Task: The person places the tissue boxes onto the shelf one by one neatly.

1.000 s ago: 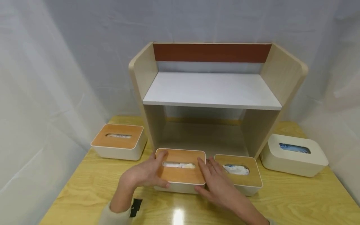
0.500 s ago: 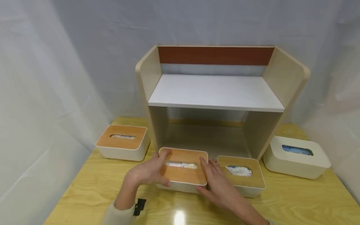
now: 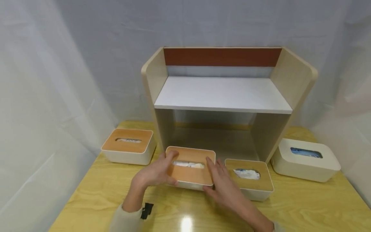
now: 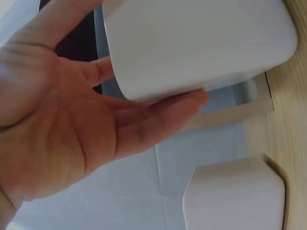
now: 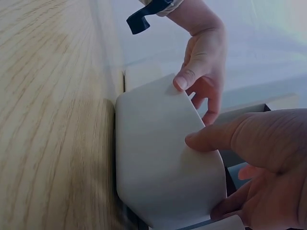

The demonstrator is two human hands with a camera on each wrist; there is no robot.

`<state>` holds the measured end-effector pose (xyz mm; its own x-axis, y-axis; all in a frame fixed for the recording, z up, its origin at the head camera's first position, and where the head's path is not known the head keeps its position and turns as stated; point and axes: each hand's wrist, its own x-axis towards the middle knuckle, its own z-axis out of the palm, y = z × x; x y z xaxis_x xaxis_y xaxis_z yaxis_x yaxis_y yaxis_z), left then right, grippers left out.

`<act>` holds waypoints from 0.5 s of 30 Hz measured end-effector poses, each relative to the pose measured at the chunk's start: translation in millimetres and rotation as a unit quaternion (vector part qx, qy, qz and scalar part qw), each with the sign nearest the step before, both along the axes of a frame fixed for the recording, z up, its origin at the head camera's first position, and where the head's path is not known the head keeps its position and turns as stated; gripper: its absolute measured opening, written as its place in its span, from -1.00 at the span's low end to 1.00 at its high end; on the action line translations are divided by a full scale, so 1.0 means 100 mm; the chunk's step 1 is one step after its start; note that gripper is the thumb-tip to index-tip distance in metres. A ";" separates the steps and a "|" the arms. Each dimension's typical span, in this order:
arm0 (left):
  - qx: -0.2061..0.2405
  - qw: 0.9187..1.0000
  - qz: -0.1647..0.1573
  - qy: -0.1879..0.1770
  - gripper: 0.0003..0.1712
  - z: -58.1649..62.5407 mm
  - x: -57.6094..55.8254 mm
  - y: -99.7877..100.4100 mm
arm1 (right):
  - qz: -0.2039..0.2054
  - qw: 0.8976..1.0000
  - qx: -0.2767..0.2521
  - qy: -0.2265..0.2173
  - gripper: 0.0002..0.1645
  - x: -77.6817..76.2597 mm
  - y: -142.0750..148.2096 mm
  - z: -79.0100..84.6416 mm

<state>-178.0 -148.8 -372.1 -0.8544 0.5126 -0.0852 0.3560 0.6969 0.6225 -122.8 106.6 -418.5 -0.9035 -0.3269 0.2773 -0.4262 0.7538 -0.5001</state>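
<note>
A tissue box (image 3: 190,176) with a white body and an orange-brown wood lid is gripped from both ends in front of the shelf unit. My left hand (image 3: 156,170) holds its left end, thumb on the near side and fingers round the far side. At the opposite end my right hand (image 3: 226,185) grips the same way, thumb in front. In the right wrist view, both thumbs press the near face of the box (image 5: 158,143). The left wrist view has the fingers of my left hand (image 4: 72,105) along the box's end and far side (image 4: 192,48).
A two-tier shelf unit (image 3: 223,91) stands behind the held box. Close to my right hand is a tissue box with a yellowish wood lid (image 3: 252,185). An orange-lidded tissue box (image 3: 127,151) sits left of the shelf, an all-cream one (image 3: 307,166) to its right.
Both hands have raised the held tissue box slightly and shifted it towards the shelf unit. The other tissue boxes stay in place, and the head view has shifted a little.
</note>
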 end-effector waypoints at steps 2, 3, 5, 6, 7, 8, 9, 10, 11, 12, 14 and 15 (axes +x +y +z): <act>0.002 1.000 0.006 0.015 0.05 -0.01 -0.02 0.02 | -0.002 1.000 -0.007 0.003 0.05 -0.03 -0.01 0.01; 0.005 1.000 0.009 0.022 0.05 -0.02 -0.03 0.02 | -0.005 1.000 -0.011 0.001 0.05 -0.05 -0.03 0.01; 0.008 0.999 0.021 0.029 0.03 -0.03 -0.04 0.04 | -0.014 1.000 -0.021 -0.007 0.04 -0.08 -0.05 0.02; 0.009 0.999 0.027 0.032 0.03 -0.04 -0.05 0.04 | -0.018 0.999 -0.028 -0.011 0.04 -0.10 -0.06 0.02; 0.012 0.999 0.032 0.033 0.03 -0.05 -0.06 0.05 | -0.022 0.999 -0.036 -0.014 0.03 -0.11 -0.07 0.02; 0.016 0.999 0.038 0.033 0.03 -0.06 -0.07 0.06 | -0.026 0.999 -0.043 -0.021 0.02 -0.12 -0.08 0.01; 0.019 0.998 0.044 0.033 0.03 -0.07 -0.07 0.06 | -0.028 0.998 -0.051 -0.027 0.02 -0.13 -0.09 0.01; 0.021 0.998 0.050 0.032 0.04 -0.07 -0.08 0.07 | -0.029 0.997 -0.059 -0.031 0.01 -0.14 -0.10 0.01; 0.023 0.998 0.054 0.032 0.05 -0.08 -0.09 0.07 | -0.029 0.997 -0.069 -0.036 0.00 -0.15 -0.11 0.01; 0.025 0.997 0.058 0.033 0.06 -0.09 -0.10 0.08 | -0.029 0.996 -0.079 -0.041 -0.01 -0.17 -0.11 0.01; 0.027 0.997 0.064 0.034 0.07 -0.11 -0.12 0.08 | -0.028 0.993 -0.102 -0.057 -0.01 -0.19 -0.12 0.01; 0.028 0.997 0.066 0.035 0.07 -0.11 -0.13 0.09 | -0.027 0.991 -0.114 -0.068 -0.01 -0.20 -0.13 0.01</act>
